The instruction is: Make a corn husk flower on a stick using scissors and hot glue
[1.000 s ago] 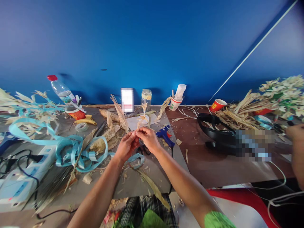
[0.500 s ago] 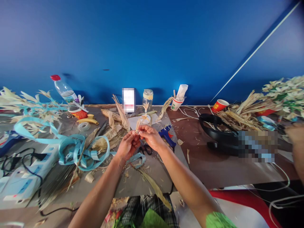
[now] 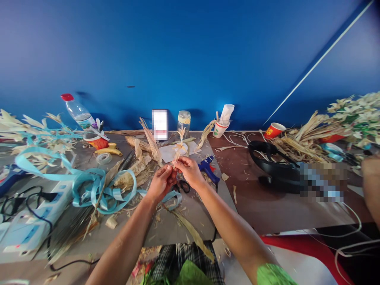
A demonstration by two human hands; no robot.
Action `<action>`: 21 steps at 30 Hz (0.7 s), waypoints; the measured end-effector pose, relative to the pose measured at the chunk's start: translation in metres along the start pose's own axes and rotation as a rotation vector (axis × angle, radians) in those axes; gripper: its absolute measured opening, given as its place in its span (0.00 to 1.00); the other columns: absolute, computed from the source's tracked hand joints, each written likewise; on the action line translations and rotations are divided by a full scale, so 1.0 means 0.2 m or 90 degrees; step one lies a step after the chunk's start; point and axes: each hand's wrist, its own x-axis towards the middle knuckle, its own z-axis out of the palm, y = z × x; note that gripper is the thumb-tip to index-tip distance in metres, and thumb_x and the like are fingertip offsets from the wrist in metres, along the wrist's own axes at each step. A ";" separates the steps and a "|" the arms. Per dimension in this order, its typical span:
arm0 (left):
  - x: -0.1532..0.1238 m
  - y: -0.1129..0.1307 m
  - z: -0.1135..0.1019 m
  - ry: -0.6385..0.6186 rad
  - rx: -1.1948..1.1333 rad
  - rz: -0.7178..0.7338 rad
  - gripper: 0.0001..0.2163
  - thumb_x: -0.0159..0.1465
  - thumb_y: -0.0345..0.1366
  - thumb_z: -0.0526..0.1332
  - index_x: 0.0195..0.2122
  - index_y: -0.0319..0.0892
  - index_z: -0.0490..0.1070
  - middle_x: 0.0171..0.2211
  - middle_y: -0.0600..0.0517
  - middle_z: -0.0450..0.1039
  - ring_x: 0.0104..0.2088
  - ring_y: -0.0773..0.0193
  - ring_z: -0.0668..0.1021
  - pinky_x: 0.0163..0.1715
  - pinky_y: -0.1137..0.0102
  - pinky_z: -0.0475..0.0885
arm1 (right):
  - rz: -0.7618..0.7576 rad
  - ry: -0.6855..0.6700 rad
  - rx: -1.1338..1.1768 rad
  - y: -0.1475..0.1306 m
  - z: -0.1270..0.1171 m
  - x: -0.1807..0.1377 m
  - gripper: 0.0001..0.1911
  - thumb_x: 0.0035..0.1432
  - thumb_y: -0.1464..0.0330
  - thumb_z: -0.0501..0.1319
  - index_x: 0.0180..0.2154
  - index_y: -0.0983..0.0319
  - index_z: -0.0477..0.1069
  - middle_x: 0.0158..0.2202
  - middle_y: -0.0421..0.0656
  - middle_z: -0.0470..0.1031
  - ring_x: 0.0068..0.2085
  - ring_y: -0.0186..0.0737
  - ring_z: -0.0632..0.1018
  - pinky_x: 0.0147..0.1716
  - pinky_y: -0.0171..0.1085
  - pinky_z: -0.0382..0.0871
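My left hand (image 3: 160, 183) and my right hand (image 3: 189, 171) meet above the middle of the grey table (image 3: 178, 225). Both pinch a small dry corn husk piece (image 3: 175, 159) between thumb and fingertips, fingers closed on it. The husk's tip pokes up above my fingers. Black-handled scissors (image 3: 181, 186) lie on the table just under my hands. A blue glue gun (image 3: 209, 168) rests right of my right hand. A long husk strip (image 3: 190, 231) lies near the table's front edge.
Light blue ribbon (image 3: 95, 190) is tangled at left beside a white power strip (image 3: 32, 221). A bottle (image 3: 77, 112), tape roll (image 3: 103, 158), glass jar (image 3: 183, 122) and paper cups (image 3: 220, 127) stand at the back. Husk bundles (image 3: 303, 138) and a black object (image 3: 273, 166) lie right. Another person's arm (image 3: 371, 186) shows at far right.
My hands have stayed together on the husk piece, shifting slightly while working it. The view moved a little.
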 end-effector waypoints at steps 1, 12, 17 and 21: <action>0.00 0.00 0.00 0.001 0.001 0.003 0.12 0.56 0.42 0.63 0.27 0.38 0.67 0.20 0.57 0.59 0.18 0.76 0.57 0.19 0.77 0.53 | -0.002 0.004 -0.007 0.00 0.00 0.00 0.11 0.50 0.62 0.60 0.24 0.64 0.69 0.19 0.36 0.64 0.22 0.30 0.62 0.22 0.31 0.55; 0.01 -0.01 0.00 0.038 0.039 0.036 0.12 0.53 0.41 0.65 0.25 0.39 0.64 0.18 0.59 0.58 0.18 0.77 0.57 0.19 0.77 0.52 | 0.000 0.007 -0.017 0.00 0.00 -0.01 0.12 0.50 0.62 0.61 0.23 0.64 0.69 0.19 0.36 0.61 0.22 0.29 0.61 0.22 0.31 0.54; 0.00 0.01 0.00 0.034 0.007 0.033 0.11 0.53 0.39 0.65 0.26 0.39 0.64 0.19 0.59 0.59 0.17 0.77 0.56 0.19 0.78 0.52 | 0.022 -0.043 0.061 0.02 -0.02 0.00 0.10 0.51 0.62 0.61 0.29 0.62 0.72 0.23 0.37 0.67 0.24 0.31 0.64 0.26 0.32 0.58; 0.00 0.01 -0.01 0.032 -0.004 0.015 0.11 0.54 0.39 0.64 0.26 0.39 0.64 0.17 0.60 0.55 0.18 0.76 0.55 0.19 0.78 0.53 | 0.053 -0.081 0.071 0.02 -0.01 0.00 0.09 0.48 0.64 0.63 0.30 0.62 0.74 0.27 0.39 0.72 0.28 0.33 0.69 0.30 0.33 0.62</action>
